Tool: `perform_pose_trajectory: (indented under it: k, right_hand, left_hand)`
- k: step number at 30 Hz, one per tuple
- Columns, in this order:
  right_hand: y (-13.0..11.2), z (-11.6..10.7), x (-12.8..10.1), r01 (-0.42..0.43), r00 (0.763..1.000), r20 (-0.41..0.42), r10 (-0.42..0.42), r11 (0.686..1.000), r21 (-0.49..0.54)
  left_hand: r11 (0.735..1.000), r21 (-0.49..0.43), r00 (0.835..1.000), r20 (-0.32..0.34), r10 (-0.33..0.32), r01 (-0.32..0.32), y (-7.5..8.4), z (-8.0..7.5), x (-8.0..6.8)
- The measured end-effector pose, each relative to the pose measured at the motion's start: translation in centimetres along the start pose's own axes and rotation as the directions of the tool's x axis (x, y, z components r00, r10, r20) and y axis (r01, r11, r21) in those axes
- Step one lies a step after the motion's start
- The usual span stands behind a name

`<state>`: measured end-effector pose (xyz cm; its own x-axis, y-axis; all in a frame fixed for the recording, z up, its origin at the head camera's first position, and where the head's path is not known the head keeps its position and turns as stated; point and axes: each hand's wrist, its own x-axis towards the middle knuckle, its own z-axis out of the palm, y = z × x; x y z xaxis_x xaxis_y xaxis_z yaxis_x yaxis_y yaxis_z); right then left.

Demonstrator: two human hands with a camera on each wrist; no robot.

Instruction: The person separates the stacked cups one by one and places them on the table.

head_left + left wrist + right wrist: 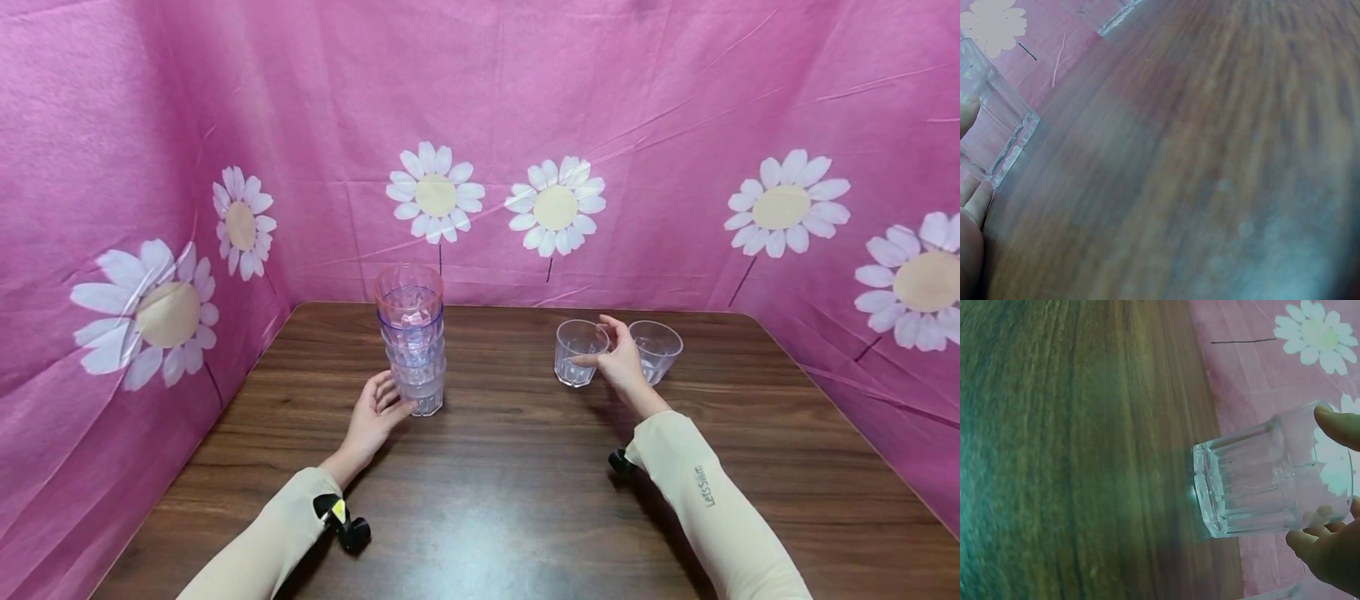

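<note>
A tall stack of clear plastic cups (420,367) stands left of centre on the table. Its top cup is tinted pink, and the one below has a blue rim. My left hand (372,414) holds the stack low down, thumb in front and fingers at the left side. The base of the bottom cup (1013,147) shows in the left wrist view. To the right, my right hand (621,360) grips a clear cup (576,367) between thumb and fingers near its rim. Whether that cup touches the table, I cannot tell.
Another clear cup (656,346) stands just right of my right hand, partly hidden by it. The brown wooden table (495,467) ends at a pink cloth (487,83) with daisies, hung behind it and at both sides.
</note>
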<state>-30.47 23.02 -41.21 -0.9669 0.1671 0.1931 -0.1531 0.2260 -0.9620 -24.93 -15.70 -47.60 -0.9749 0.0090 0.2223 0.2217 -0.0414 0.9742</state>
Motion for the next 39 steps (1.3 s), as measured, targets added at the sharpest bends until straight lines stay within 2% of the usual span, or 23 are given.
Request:
perform_pose_trajectory:
  k: [9,17,20,26,39]
  right_hand:
    - [-0.9,0.1,-0.2,0.026,1.0,0.009,-0.025,0.997,-0.078]
    - [-2.1,0.6,-0.2,0.049,0.999,-0.012,-0.049,0.997,-0.062]
    - [-2.8,1.0,-0.3,0.082,0.996,-0.027,-0.085,0.99,-0.115]
    - [-4.2,1.9,-0.7,0.151,0.986,-0.035,-0.164,0.957,-0.248]
    - [-7.1,4.3,-1.5,0.223,0.975,0.057,-0.216,0.962,-0.159]
  left_hand:
    - [1.0,0.019,1.0,-0.006,-0.022,0.022,0.1,0.0,0.0]
    - [1.0,0.017,1.0,-0.003,-0.019,0.019,0.2,0.0,0.0]
    - [1.0,0.024,1.0,-0.004,-0.017,0.018,0.2,0.0,-0.1]
    - [0.999,0.03,1.0,-0.002,-0.022,0.022,0.3,-0.1,-0.1]
    - [1.0,0.014,1.0,-0.004,-0.019,0.019,0.1,-0.1,0.0]
